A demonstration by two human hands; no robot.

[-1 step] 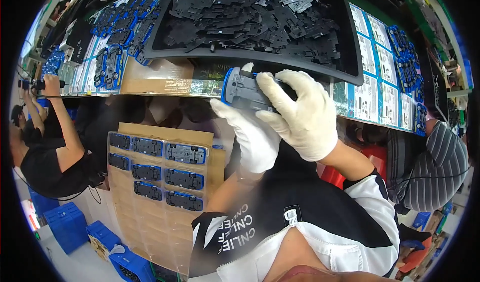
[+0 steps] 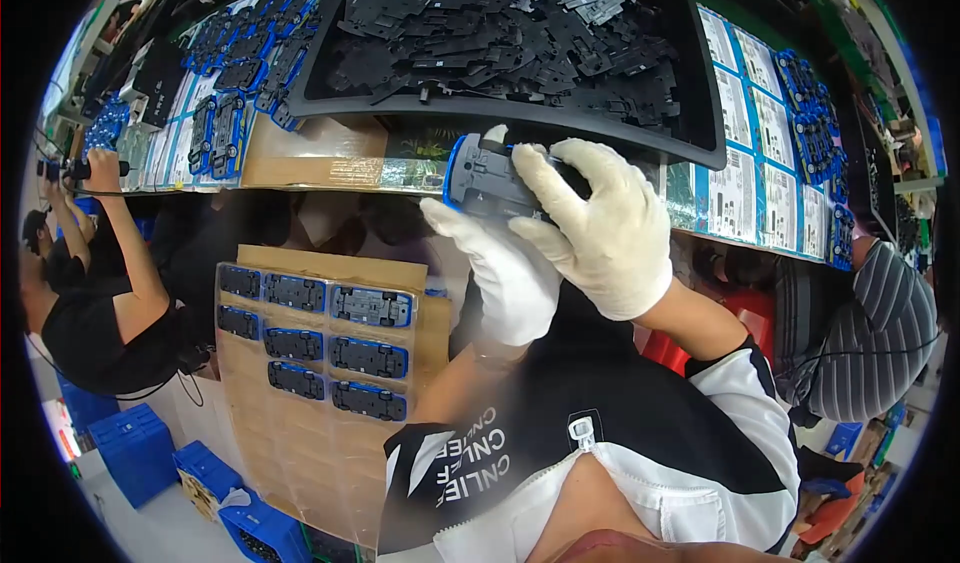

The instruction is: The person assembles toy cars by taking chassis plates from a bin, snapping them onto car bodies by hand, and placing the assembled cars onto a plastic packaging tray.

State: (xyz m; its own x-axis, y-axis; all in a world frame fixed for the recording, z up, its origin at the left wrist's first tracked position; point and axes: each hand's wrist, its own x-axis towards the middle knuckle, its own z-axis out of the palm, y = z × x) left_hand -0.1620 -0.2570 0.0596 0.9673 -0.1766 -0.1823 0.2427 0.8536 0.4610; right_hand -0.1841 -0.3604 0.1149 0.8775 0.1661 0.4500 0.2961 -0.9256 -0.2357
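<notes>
white-gloved left hand (image 2: 510, 283) cupping blue grey-bottomed plastic toy car (image 2: 488, 175), white-gloved right hand (image 2: 615, 233), fingers half-curled, gripping its right end

At centre, the gloved hands (image 2: 612, 228) partly hide a blue-edged toy car (image 2: 488, 175). The top edge cuts off a black tray (image 2: 712, 123) of dark parts; toward lower centre, the left forearm (image 2: 448, 388) is blurred.

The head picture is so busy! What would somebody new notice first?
Probably the white-gloved left hand holding a blue toy car in the middle, with the right hand touching it. Above, a black tray is heaped with dark flat parts. Lower left, more cars sit over cardboard.
</notes>
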